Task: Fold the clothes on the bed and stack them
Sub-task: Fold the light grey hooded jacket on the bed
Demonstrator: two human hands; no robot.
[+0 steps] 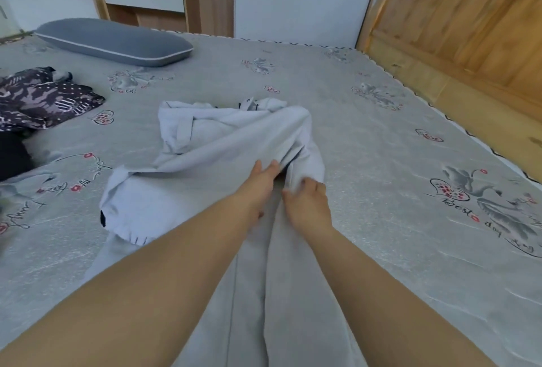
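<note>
Head view: both hands working a pale grey garment mid-bed.
Left hand and right hand, close together, are pinching bunched cloth, probably lining up edges for folding; patterned clothes waiting far left.

One light grey garment mid-bed; one dark patterned garment, left edge; one grey pillow, far-left corner; two hands: left hand, right hand.

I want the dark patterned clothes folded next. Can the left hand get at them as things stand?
Probably yes. The patterned clothes lie uncovered at the bed's far left with bare sheet between, but the left hand is holding the grey garment and must let go.
</note>
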